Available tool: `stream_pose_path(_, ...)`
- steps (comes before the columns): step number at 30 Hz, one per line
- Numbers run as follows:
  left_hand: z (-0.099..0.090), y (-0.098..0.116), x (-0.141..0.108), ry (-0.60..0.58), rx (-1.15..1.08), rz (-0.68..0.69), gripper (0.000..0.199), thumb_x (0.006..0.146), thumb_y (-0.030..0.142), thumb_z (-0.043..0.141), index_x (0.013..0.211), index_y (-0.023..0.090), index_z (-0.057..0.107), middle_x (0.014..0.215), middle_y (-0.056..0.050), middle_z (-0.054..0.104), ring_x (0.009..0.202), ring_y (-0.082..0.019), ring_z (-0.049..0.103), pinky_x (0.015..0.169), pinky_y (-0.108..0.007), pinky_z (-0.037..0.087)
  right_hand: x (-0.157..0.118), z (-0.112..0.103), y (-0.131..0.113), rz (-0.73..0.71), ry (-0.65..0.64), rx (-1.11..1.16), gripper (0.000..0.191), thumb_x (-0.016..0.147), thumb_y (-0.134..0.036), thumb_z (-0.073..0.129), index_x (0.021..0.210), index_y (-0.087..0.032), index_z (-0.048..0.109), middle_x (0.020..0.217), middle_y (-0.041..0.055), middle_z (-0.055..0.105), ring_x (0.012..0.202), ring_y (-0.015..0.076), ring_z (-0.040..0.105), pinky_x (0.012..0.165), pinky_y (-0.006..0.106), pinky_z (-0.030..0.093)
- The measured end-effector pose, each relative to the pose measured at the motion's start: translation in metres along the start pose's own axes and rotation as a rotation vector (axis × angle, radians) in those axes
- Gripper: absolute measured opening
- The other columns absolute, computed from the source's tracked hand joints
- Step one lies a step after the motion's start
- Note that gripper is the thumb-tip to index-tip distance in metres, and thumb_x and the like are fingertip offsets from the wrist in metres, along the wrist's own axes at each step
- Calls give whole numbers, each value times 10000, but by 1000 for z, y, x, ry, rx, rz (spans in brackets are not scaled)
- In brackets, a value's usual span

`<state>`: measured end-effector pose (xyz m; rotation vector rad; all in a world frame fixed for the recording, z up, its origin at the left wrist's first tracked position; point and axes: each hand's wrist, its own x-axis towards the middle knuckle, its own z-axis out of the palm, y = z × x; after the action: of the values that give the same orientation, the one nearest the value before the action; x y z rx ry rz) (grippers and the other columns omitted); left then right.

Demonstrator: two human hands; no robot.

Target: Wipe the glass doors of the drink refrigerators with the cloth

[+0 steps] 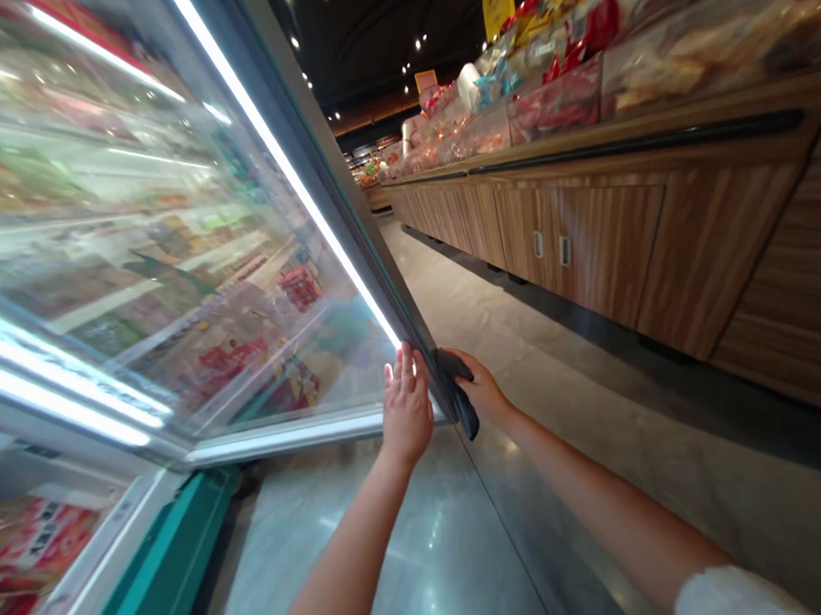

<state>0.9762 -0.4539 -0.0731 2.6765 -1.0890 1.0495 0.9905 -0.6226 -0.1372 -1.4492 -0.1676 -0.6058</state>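
Observation:
A glass fridge door (292, 286) with a bright light strip along its inner frame stands swung out from the cabinet. My left hand (407, 409) lies flat against the inner side of the door's lower outer corner, fingers stretched upward. On the other side of that edge, my right hand (483, 386) is closed around a dark grey object (465, 406), which is against the door's outer frame. Its kind is hard to make out, and my fingers are partly hidden behind it.
At left is the fridge cabinet with a teal base (168, 550) and red packets (37, 538) on its bottom shelf. Blurred goods show through the glass. To the right runs a wooden display counter (586, 243) stacked with packaged food. Grey floor (522, 338) lies between them.

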Motion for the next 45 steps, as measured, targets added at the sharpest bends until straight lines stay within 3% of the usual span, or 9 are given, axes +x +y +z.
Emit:
stream_pose_path(7,-2,6,1,-14,23,61,897,926,21,424,1635,158,-108,1695,-167,118,1572,-283,141,1267,-524,290,25,-1,-16,-136,-102,44,610,735,-123,547,1306,-294,672,1461,6,614,1397,176,519,1260,416,296)
stream_pose_path(13,4,2,2,18,58,84,914,910,15,446,1636,136,-96,1687,-171,121,1572,-287,115,1264,-519,301,-70,-8,45,82,86,-2,496,642,-131,532,1076,-265,732,1169,20,761,1153,203,682,1131,451,472)
stream_pose_path(15,5,2,2,21,54,77,916,908,15,448,1637,138,-94,1688,-169,111,1572,-288,111,1268,-520,290,-82,-5,52,97,132,-9,485,632,-131,516,1050,-262,726,1113,22,768,1098,208,696,1093,456,504)
stream_pose_path(23,-2,-2,2,-32,-6,76,921,911,24,441,1637,180,-103,1700,-139,58,1571,-287,143,1284,-520,234,3,22,-1,-14,207,32,515,776,-145,529,1271,-249,622,1338,55,671,1272,190,595,1178,403,422)
stream_pose_path(30,-11,-8,1,-32,33,76,923,916,33,455,1631,162,-113,1696,-161,77,1569,-303,136,1271,-547,261,-34,34,4,100,292,-6,519,837,-202,513,1352,-229,571,1399,108,615,1324,236,552,1206,497,385)
stream_pose_path(34,-22,-8,7,-2,68,88,902,923,24,437,1632,153,-107,1690,-167,120,1566,-281,141,1273,-530,266,14,44,-46,-125,222,-20,554,870,-176,513,1417,-262,533,1467,94,564,1393,219,496,1239,465,348)
stream_pose_path(37,-38,-12,28,64,91,70,874,945,46,432,1636,157,-91,1691,-166,113,1565,-287,128,1279,-537,250,64,49,-96,-311,163,-6,545,879,-148,506,1406,-279,543,1454,71,577,1397,202,495,1251,442,337)
stream_pose_path(39,-51,-19,47,121,106,51,858,964,66,429,1637,167,-93,1694,-162,92,1565,-294,118,1277,-542,262,77,49,-113,-397,139,8,517,895,-155,507,1395,-284,552,1457,63,575,1404,200,488,1253,438,334)
stream_pose_path(45,-70,-38,74,174,155,32,829,1004,106,432,1639,187,-95,1692,-150,145,1559,-283,177,1260,-516,321,49,47,-91,-331,163,-10,473,912,-172,502,1363,-298,571,1392,65,614,1323,204,560,1198,436,416)
